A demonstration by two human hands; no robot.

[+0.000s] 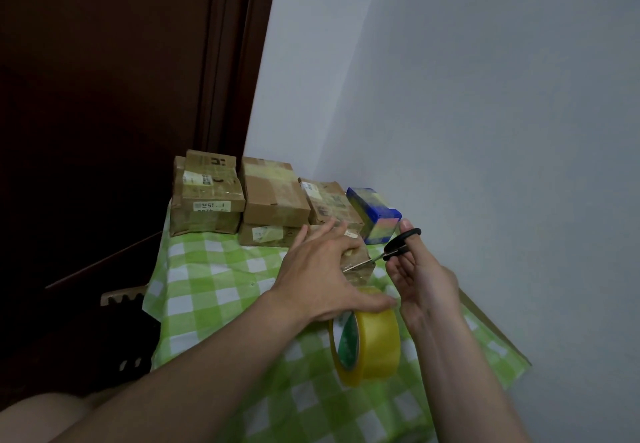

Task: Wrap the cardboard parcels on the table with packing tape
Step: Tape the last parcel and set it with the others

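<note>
A small cardboard parcel (360, 262) lies in the middle of the table, mostly hidden under my left hand (322, 276), which rests flat on it with straight fingers. The thumb of that hand touches the top of a yellow roll of packing tape (370, 342) standing on edge just in front. My right hand (419, 280) grips black-handled scissors (391, 252), fingers through the loops. Their blades point left at the parcel's right side.
Several taped cardboard parcels (273, 196) are stacked along the back of the table, with a blue box (374, 215) at their right end. A green and white checked cloth (214, 286) covers the table. A white wall stands right, a dark door left.
</note>
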